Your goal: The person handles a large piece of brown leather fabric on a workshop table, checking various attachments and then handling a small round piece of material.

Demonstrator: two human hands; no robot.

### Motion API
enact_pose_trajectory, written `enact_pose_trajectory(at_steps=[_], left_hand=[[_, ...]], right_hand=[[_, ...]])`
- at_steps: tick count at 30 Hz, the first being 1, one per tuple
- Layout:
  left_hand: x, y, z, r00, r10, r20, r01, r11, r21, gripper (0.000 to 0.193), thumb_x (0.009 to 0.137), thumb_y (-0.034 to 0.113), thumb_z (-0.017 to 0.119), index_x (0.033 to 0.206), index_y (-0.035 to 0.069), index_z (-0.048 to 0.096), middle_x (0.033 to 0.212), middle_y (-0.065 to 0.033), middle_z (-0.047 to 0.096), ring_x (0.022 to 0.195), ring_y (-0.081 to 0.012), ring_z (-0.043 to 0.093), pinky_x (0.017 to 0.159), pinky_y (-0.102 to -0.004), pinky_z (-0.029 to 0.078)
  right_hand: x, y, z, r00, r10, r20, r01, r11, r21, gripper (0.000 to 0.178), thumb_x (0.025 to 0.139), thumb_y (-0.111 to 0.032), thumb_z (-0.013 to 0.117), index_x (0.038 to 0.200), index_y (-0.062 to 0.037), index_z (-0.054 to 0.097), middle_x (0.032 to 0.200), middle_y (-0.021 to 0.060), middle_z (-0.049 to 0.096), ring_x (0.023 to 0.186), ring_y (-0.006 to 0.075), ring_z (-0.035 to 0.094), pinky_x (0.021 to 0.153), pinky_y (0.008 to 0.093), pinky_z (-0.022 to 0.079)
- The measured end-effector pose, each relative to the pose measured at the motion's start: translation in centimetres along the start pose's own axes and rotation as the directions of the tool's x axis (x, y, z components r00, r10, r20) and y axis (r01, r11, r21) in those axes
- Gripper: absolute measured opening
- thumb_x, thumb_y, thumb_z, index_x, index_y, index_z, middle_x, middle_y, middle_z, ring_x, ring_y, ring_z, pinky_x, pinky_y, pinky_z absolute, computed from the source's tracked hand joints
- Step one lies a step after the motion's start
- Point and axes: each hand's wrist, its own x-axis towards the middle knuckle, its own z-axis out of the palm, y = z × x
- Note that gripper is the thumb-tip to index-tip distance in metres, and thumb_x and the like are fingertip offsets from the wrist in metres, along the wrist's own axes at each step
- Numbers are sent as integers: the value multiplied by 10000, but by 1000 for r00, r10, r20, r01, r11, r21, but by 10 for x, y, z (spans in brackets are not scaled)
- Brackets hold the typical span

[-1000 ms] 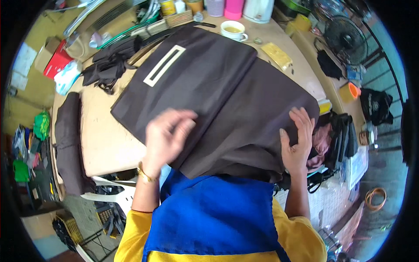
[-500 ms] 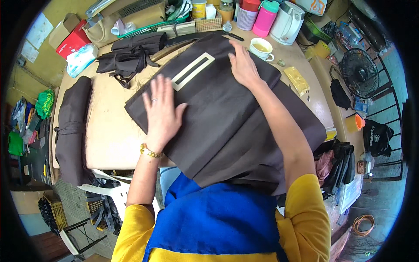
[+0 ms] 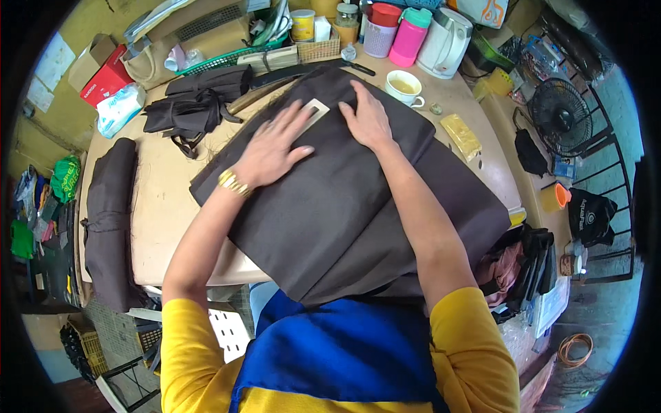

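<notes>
Dark brown fabric (image 3: pixel 310 213) lies in folded layers over the table's front edge and partly in my lap. On its far part rests a pale rectangular frame-shaped template (image 3: pixel 317 110), mostly covered by my left hand (image 3: pixel 274 146). That hand is flat with the fingers spread, pressing over the template and the cloth. My right hand (image 3: pixel 366 118) lies on the fabric just right of the template's far end, fingers stretched out and holding nothing. Frayed threads show along the fabric's left edge.
A tied dark fabric roll (image 3: pixel 110 224) lies at the table's left. Further back are smaller dark bundles (image 3: pixel 193 110) and a long blade (image 3: pixel 289 73). A cup of drink (image 3: pixel 403 88), yellow packet (image 3: pixel 461 136), pink bottle (image 3: pixel 411 38) and white kettle (image 3: pixel 445 43) stand to the right.
My left hand has slid right and away from me, onto the template, hiding most of it. My right hand has shifted slightly left and nearer. The view has moved a little.
</notes>
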Motion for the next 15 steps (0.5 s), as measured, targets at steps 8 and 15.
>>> enact_pose_trajectory(at_steps=[8,15], left_hand=[[-272,-68,-53,772,-616,-159,602,628,493,429,938,263,599,1317,65,556,1332,-185,535,1225,-339,507,1103,-468,314],[-278,6,-70,509,-714,-481,703,667,-246,530,792,74,772,1275,92,555,1401,-111,463,1106,-249,594,707,-311,580]], right_hand=[[4,18,5,968,-9,-250,45,989,140,306,870,-123,650,1151,-51,552,1146,177,606,1112,347,562,951,430,448],[4,16,-14,986,74,-149,-9,918,397,234,898,-245,703,828,-24,678,739,62,642,669,191,624,639,312,476]])
